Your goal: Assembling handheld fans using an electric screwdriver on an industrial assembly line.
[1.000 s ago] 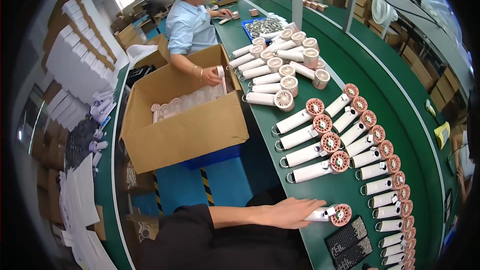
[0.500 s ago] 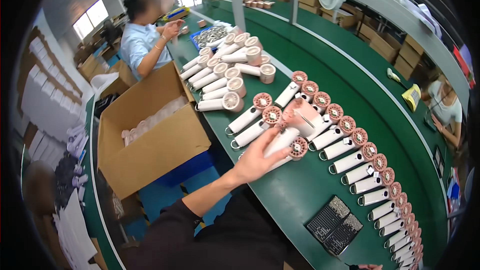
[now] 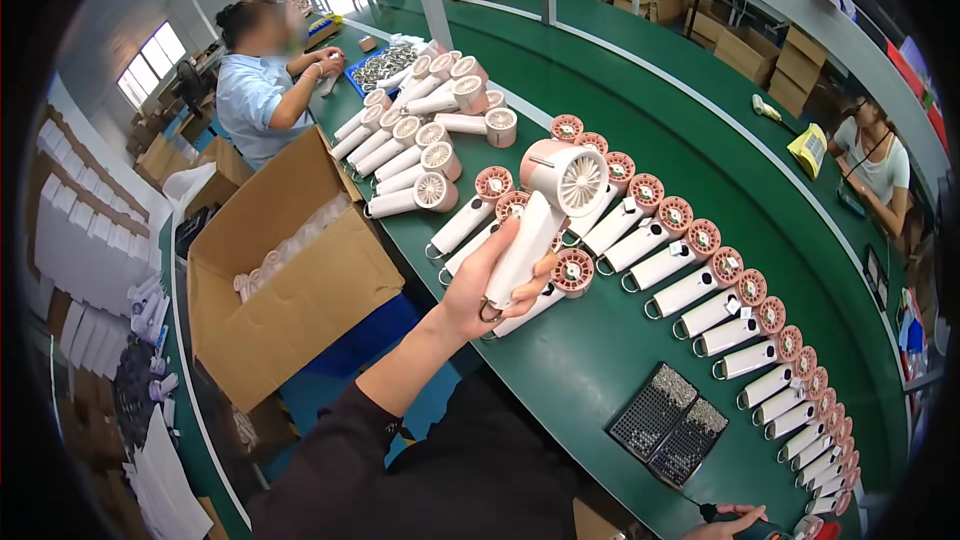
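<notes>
The fan (image 3: 541, 217) is held above the tabletop (image 3: 560, 380), head up, handle slanting. Left hand (image 3: 468, 292): grip clamped around the handle. Since the previous view, the fan has been turned; its white grille now shows, and the opposite side is hidden. Right hand (image 3: 735, 525): grip closed on a dark tool (image 3: 709, 513), partly cut off by the lower edge. Trays (image 3: 640, 422) of small metal parts lie between the hands. The held fan partly blocks the fan row (image 3: 660, 265) behind. A carton (image 3: 300, 330) stands left.
</notes>
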A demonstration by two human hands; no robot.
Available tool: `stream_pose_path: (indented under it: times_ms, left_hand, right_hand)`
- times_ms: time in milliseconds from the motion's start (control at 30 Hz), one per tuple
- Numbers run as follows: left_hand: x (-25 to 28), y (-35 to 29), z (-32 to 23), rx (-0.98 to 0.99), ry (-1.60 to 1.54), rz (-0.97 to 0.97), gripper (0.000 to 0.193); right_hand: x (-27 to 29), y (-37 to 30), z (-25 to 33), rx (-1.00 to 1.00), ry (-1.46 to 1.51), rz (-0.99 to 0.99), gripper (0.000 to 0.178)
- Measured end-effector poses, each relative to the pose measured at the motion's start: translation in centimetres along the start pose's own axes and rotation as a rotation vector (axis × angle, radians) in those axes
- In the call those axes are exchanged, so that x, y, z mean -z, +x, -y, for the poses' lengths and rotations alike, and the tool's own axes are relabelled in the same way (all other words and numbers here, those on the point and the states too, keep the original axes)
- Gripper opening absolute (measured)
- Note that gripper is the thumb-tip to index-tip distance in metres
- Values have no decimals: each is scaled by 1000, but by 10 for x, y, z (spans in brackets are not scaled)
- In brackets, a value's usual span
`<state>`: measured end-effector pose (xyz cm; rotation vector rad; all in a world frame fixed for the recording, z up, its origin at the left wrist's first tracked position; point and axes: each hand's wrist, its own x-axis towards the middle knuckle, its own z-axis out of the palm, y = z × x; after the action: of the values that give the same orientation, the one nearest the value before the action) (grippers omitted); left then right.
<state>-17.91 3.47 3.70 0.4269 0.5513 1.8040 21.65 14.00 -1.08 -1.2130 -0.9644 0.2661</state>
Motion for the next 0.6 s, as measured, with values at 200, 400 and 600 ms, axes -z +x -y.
stream_pose_path:
  times_ms: [200, 400, 600]
  left_hand:
    - [5, 1, 3, 0, 38, 14, 51]
    - [3, -3, 1, -35, -21, 9, 49]
    - [14, -1, -2, -21, -52, 30, 53]
  right_hand:
    - [3, 16, 5, -254, 367, -109, 20]
    - [31, 31, -51, -580, 441, 114, 27]
    - [32, 12, -51, -686, 436, 82, 24]
